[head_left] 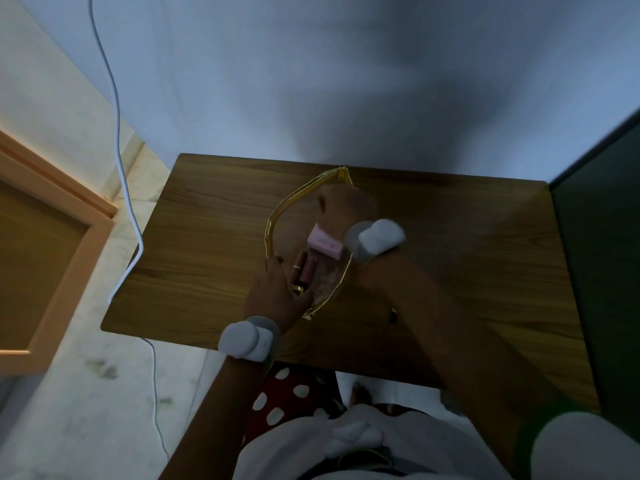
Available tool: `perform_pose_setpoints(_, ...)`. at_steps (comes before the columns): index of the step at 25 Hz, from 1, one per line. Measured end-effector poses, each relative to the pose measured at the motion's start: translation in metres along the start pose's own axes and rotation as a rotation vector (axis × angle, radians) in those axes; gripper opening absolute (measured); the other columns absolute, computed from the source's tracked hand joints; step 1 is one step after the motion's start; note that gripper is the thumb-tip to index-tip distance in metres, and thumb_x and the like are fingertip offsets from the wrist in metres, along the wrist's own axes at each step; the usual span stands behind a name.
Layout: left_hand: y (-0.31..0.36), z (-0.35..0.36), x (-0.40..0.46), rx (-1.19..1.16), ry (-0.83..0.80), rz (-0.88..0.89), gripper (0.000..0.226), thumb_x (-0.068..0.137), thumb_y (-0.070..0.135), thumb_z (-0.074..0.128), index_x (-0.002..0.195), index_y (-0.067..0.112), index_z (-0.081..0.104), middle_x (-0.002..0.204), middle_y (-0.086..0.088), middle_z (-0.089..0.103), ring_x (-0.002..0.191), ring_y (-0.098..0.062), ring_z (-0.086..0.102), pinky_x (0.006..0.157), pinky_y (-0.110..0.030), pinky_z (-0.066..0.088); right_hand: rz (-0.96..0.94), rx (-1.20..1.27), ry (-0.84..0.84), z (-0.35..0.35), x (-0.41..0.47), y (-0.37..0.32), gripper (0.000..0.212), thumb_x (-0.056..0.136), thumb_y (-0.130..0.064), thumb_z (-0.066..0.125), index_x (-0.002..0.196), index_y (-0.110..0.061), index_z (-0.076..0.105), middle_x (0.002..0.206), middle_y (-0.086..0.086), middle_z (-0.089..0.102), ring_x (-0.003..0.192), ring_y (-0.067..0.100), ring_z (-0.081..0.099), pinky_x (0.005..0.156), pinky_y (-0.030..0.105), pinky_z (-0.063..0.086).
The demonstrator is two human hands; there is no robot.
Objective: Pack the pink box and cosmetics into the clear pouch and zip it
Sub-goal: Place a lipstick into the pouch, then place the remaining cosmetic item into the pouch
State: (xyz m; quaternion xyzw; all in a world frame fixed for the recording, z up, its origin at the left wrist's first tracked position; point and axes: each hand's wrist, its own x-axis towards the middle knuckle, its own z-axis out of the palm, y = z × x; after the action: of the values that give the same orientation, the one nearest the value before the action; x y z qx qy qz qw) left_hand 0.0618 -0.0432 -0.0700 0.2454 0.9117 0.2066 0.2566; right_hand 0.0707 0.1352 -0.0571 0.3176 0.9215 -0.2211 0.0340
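The clear pouch (277, 220) with a gold zip rim lies open on the wooden table (207, 244). The pink box (325, 244) rests inside its mouth, just beside my right wrist. My right hand (346, 206) is blurred and lies over the pouch's far right rim, seemingly gripping it. My left hand (272, 294) is at the pouch's near end, thumb on the gold rim, fingers curled around several cosmetics tubes (304, 271) that sit in the opening. A gold-capped piece shows by my left fingers. Both wrists wear grey bands.
A dark green panel (602, 237) stands along the table's right edge. A white cable (130, 202) hangs down past the table's left edge. A wooden door frame (52, 237) is at the left. The wall is close behind the table.
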Motion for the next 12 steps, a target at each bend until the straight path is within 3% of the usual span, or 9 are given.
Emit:
perform_pose_setpoints(2,-0.004,0.000,0.000,0.020,0.006,0.022,0.079,0.074,0.033,0.074,0.136,0.004,0.032,0.139,-0.016,0.040,0.124,-0.033,0.045,0.098,-0.044,0.044,0.069,0.010,0.291,-0.037,0.003,0.035,0.026,0.099,-0.031,0.049,0.102,-0.011,0.065,0.098,0.011,0.069,0.091,0.029,0.065,0.073,0.035,0.049)
perform_pose_setpoints(3,-0.003,-0.002,-0.001,0.041,0.005,0.031,0.079,0.073,0.033,0.074,0.135,0.004,0.033,0.138,-0.016,0.040,0.123,-0.033,0.045,0.098,-0.044,0.044,0.137,-0.007,0.348,-0.050,0.002,0.058,0.028,0.099,-0.033,0.049,0.106,-0.010,0.062,0.102,0.013,0.068,0.093,0.030,0.065,0.075,0.037,0.051)
perform_pose_setpoints(4,-0.003,-0.001,-0.002,0.053,0.011,0.048,0.078,0.073,0.034,0.074,0.134,0.004,0.034,0.137,-0.017,0.041,0.123,-0.034,0.046,0.098,-0.044,0.044,0.210,-0.019,0.306,-0.053,-0.001,0.081,0.034,0.098,-0.037,0.051,0.114,-0.008,0.059,0.110,0.015,0.066,0.100,0.033,0.064,0.082,0.040,0.052)
perform_pose_setpoints(6,-0.003,0.000,-0.002,0.049,0.017,0.041,0.078,0.073,0.033,0.074,0.133,0.002,0.035,0.135,-0.018,0.043,0.121,-0.035,0.047,0.097,-0.044,0.045,0.362,-0.046,0.043,-0.012,-0.012,0.122,0.058,0.091,-0.046,0.062,0.128,-0.003,0.051,0.125,0.017,0.060,0.113,0.036,0.060,0.092,0.042,0.051)
perform_pose_setpoints(7,0.001,-0.001,-0.005,0.065,0.018,0.047,0.077,0.073,0.032,0.074,0.133,0.002,0.035,0.135,-0.019,0.043,0.121,-0.035,0.047,0.097,-0.044,0.045,0.450,0.017,-0.153,0.017,-0.020,0.135,0.071,0.083,-0.052,0.068,0.131,-0.005,0.048,0.128,0.015,0.058,0.114,0.035,0.059,0.095,0.042,0.050)
perform_pose_setpoints(8,0.001,-0.001,-0.005,0.074,0.018,0.051,0.077,0.073,0.031,0.074,0.133,0.002,0.035,0.135,-0.019,0.044,0.120,-0.036,0.048,0.097,-0.045,0.045,0.475,0.037,-0.245,0.052,-0.026,0.152,0.081,0.075,-0.059,0.071,0.135,-0.010,0.043,0.131,0.010,0.056,0.116,0.033,0.058,0.098,0.043,0.050)
perform_pose_setpoints(10,0.001,-0.002,-0.005,0.087,0.003,0.053,0.077,0.073,0.032,0.074,0.132,0.003,0.035,0.136,-0.019,0.044,0.121,-0.035,0.048,0.098,-0.045,0.045,0.469,0.158,-0.265,0.106,-0.030,0.168,0.080,0.078,-0.058,0.065,0.141,-0.020,0.034,0.140,0.010,0.050,0.120,0.031,0.054,0.103,0.047,0.046)
perform_pose_setpoints(12,0.001,-0.004,-0.007,0.096,-0.007,0.042,0.077,0.073,0.033,0.075,0.132,0.003,0.035,0.136,-0.019,0.045,0.120,-0.035,0.049,0.098,-0.044,0.046,0.421,0.234,-0.108,0.085,-0.042,0.134,0.062,0.091,-0.031,0.063,0.141,-0.009,0.036,0.138,0.018,0.052,0.122,0.036,0.053,0.102,0.047,0.046)
